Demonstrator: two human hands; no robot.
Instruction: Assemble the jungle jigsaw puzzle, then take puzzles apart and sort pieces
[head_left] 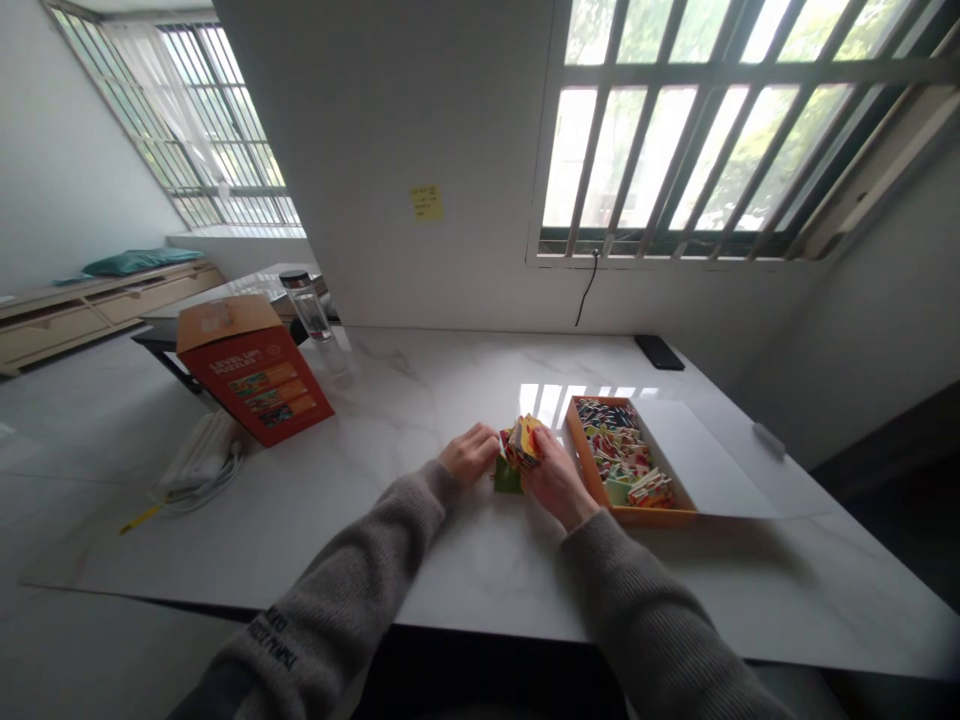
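White marbled worktop: right grip clasps a stack of card pieces, left grip at its 9 o'clock, pinch cannot be told; pieces judged light, stiff, apt to slide apart, best taken by opposite edges; open box at 3 o'clock.

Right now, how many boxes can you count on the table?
2. A red box stands left of the left hand; an open orange box lies right of the right hand. More could hide behind the red one.
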